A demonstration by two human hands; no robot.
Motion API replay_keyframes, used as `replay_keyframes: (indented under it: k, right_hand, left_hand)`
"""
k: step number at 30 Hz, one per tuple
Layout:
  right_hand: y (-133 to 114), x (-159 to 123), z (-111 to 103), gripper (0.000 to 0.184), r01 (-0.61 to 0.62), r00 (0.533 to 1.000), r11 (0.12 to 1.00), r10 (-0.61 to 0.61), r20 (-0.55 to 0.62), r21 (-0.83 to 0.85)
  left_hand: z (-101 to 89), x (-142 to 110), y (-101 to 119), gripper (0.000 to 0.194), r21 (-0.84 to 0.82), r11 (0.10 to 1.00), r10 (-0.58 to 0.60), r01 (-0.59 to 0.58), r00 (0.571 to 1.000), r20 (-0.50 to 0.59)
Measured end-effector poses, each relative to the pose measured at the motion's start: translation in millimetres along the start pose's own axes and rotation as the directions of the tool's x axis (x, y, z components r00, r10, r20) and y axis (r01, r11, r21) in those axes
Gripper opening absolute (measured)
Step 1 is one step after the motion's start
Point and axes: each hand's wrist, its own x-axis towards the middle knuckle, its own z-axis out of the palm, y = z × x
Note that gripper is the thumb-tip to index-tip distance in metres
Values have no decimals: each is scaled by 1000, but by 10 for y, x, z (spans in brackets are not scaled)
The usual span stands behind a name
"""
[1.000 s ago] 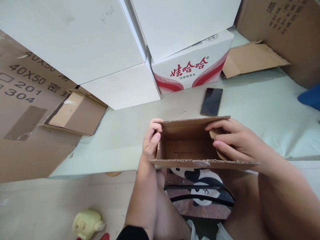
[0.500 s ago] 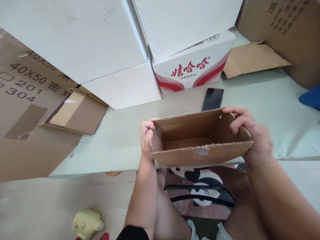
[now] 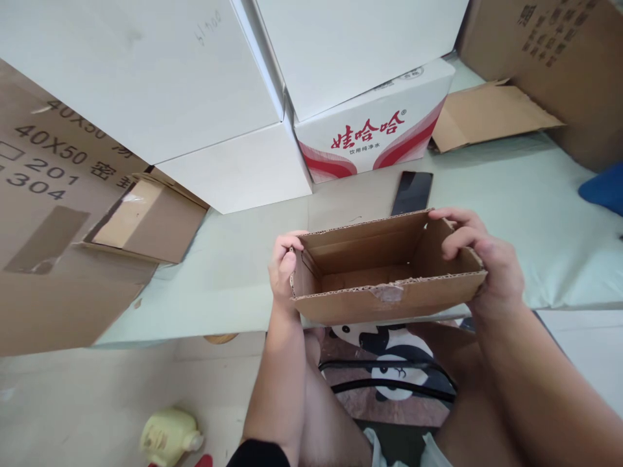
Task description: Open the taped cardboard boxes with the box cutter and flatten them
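Note:
A brown cardboard box [image 3: 389,305] with its top uncovered is held between my two hands at the front edge of the table. Nothing shows inside it, and a patch of clear tape sits on its near wall. My left hand [image 3: 283,266] grips the box's left end, fingers curled over the rim. At the right end, my right hand [image 3: 489,256] clasps the wall with its fingers bent over the edge into the opening. Just beyond the box's far rim lies a dark phone [image 3: 413,192].
Behind stand white boxes [image 3: 233,168] and a red-and-white printed carton [image 3: 372,139]. Small cardboard boxes lie left [image 3: 160,217] and right [image 3: 491,117] on the pale-green covered table [image 3: 228,279]. A blue object [image 3: 603,194] is at the right edge. A yellow bottle [image 3: 168,434] is on the floor.
The whole view has shifted very slightly. Both hands keep their hold on the box, which stays almost where it was.

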Motion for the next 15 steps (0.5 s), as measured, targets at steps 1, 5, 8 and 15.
replay_keyframes:
  k: [1,5,8,15]
  right_hand:
    - [-3,-7,-7,43,-10,1000,1000,10,-6,-9]
    - [-13,-35,-14,44,-22,999,999,21,-29,-24]
    - [4,-37,6,39,44,997,999,-44,-69,6]
    - [106,50,55,13,-161,960,987,161,-230,21]
  left_hand:
    - [-2,2,1,32,14,1000,14,-14,1000,-12]
    - [-4,9,17,31,105,992,79,-75,996,-41]
    - [-7,6,20,30,125,989,93,-84,994,-65]
    - [-14,2,6,29,119,986,135,-116,976,-169]
